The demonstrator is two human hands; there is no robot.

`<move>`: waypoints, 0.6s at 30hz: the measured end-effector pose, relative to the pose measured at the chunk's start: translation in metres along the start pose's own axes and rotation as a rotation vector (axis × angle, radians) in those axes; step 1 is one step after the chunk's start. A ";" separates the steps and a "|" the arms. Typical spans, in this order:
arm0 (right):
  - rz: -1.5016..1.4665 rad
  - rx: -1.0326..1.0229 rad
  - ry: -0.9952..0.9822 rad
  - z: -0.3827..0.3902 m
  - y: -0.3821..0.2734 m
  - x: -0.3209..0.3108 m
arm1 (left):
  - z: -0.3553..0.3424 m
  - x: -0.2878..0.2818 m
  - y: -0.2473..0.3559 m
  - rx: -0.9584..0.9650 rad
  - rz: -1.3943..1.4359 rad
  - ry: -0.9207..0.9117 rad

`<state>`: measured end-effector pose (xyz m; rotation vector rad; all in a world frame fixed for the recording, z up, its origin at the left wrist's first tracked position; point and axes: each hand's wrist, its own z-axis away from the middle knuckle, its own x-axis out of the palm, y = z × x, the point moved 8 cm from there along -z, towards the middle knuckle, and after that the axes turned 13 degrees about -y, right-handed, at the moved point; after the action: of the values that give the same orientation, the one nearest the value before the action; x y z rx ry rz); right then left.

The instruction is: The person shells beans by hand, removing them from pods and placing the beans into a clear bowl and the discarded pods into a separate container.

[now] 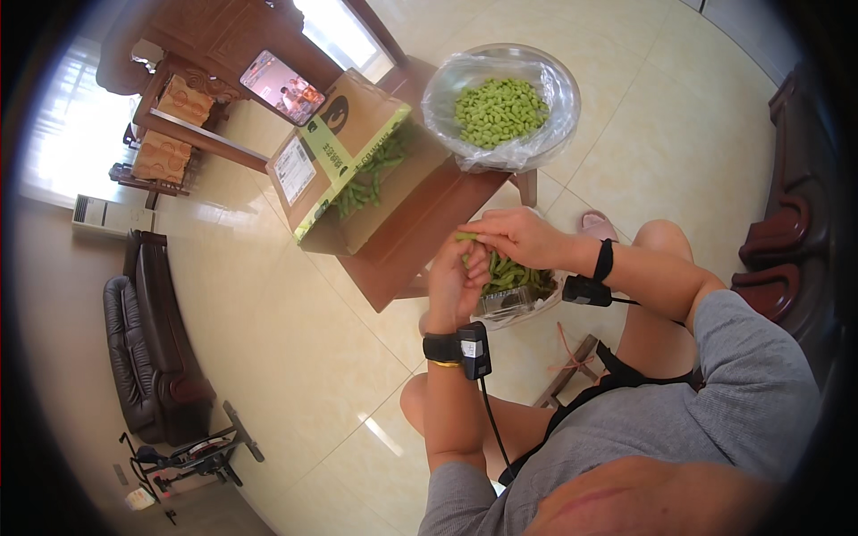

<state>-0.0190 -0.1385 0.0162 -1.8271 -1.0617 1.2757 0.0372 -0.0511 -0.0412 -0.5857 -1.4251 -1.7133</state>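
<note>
Both my hands meet at a green bean pod (465,236) above the table's near edge. My left hand (458,276) has its fingers curled round the pod, and my right hand (519,239) pinches it from the right. Just below them, a bag-lined container holds green pods (519,277), partly hidden by my hands and wrist. Farther up, a metal bowl lined with clear plastic (561,105) holds shelled green beans (496,112). Left of it, an open cardboard box (349,110) with more pods (366,180) rests on the wooden table (393,281).
A phone (281,87) showing a picture leans beside the box against carved wooden furniture (174,36). Dark leather sofas (147,348) flank the tiled floor on both sides, with an exercise machine (206,456) at lower left and a wooden stool (559,375) between my legs.
</note>
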 end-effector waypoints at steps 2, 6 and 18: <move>-0.020 0.028 -0.026 -0.003 0.000 -0.004 | 0.001 0.000 0.001 0.013 -0.003 -0.003; 0.010 0.021 -0.045 -0.005 0.001 -0.008 | -0.001 0.003 0.003 0.023 -0.027 -0.036; -0.120 0.109 -0.027 0.002 0.015 0.003 | -0.001 0.004 -0.005 -0.085 -0.055 -0.069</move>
<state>-0.0168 -0.1422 0.0016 -1.6447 -1.0788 1.2651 0.0309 -0.0532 -0.0408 -0.6625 -1.4340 -1.8197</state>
